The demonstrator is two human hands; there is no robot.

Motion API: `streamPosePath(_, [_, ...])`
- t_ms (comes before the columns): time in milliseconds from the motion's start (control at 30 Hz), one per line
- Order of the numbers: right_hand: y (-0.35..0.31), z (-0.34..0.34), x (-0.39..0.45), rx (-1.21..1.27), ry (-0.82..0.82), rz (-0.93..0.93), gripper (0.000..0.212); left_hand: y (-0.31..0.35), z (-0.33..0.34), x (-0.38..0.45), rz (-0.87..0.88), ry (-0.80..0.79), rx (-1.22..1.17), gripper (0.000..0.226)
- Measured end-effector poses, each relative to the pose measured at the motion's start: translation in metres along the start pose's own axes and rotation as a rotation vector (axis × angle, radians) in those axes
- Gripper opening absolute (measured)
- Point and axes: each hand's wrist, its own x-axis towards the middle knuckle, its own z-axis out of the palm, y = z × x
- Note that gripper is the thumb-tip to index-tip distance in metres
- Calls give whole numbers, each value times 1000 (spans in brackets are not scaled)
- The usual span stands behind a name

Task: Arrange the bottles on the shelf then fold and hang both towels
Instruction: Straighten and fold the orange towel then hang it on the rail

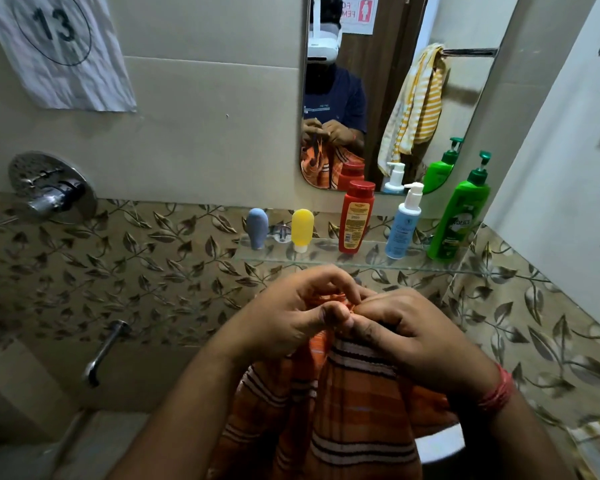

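Both hands meet at the top edge of an orange towel (336, 410) with dark and white stripes, which hangs down below them. My left hand (291, 313) pinches the edge with curled fingers; my right hand (406, 327) grips it right beside. On the glass shelf (326, 261) stand, left to right, a grey-blue tube (257, 228), a yellow tube (302, 230), a red bottle (355, 216), a light blue pump bottle (403, 225) and a green pump bottle (459, 220). A yellow-striped towel (416, 102) shows in the mirror, hanging from a rail.
A mirror (388, 81) hangs above the shelf. A chrome shower valve (51, 188) and a spout (104, 351) stick out of the leaf-patterned tiled wall at the left. A paper sign marked 13 (56, 46) hangs at the top left. A white wall closes the right side.
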Motion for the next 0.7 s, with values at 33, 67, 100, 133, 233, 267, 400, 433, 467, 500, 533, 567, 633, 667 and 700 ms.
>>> streamPosePath(33, [0, -1, 0, 13, -15, 2, 44, -1, 1, 1, 10, 17, -2, 51])
streamPosePath(67, [1, -2, -1, 23, -26, 8, 45, -1, 2, 1, 15, 30, 0, 54])
streamPosePath(100, [1, -3, -1, 31, -30, 12, 46, -1, 2, 1, 15, 27, 2, 55])
streamPosePath(133, [1, -3, -3, 41, -29, 15, 45, -1, 2, 1, 6, 16, 3, 52])
streamPosePath(233, [3, -3, -5, 51, -16, 56, 47, -1, 1, 2, -10, -15, 32, 17])
streamPosePath(267, [4, -3, -5, 43, -16, 74, 52, -1, 1, 3, -18, -22, 29, 8])
streamPosePath(400, [9, -3, -7, 8, -9, 98, 51, 0, 0, 6, -29, -36, 42, 2])
streamPosePath(433, [8, -2, -7, 0, -5, 100, 51, 1, 1, 7, -11, 8, 82, 5])
streamPosePath(467, [8, -1, -7, -10, 3, 103, 50, 1, 2, 8, 13, 66, 130, 10])
streamPosePath(500, [8, -1, -6, -20, 12, 113, 49, 2, 3, 9, 34, 122, 183, 14])
streamPosePath(533, [8, 0, -6, -25, 20, 131, 48, 2, 3, 10, 53, 172, 234, 17])
streamPosePath(567, [9, -1, -6, -28, 28, 156, 48, 2, 3, 10, 61, 218, 272, 19])
streamPosePath(633, [13, -3, -10, -29, 37, 202, 46, 4, -2, 9, 39, 311, 280, 18])
streamPosePath(667, [15, -4, -13, -26, 37, 220, 47, 4, -6, 8, 30, 359, 276, 18])
streamPosePath(700, [16, -4, -15, -25, 36, 234, 49, 5, -11, 7, 32, 405, 288, 18])
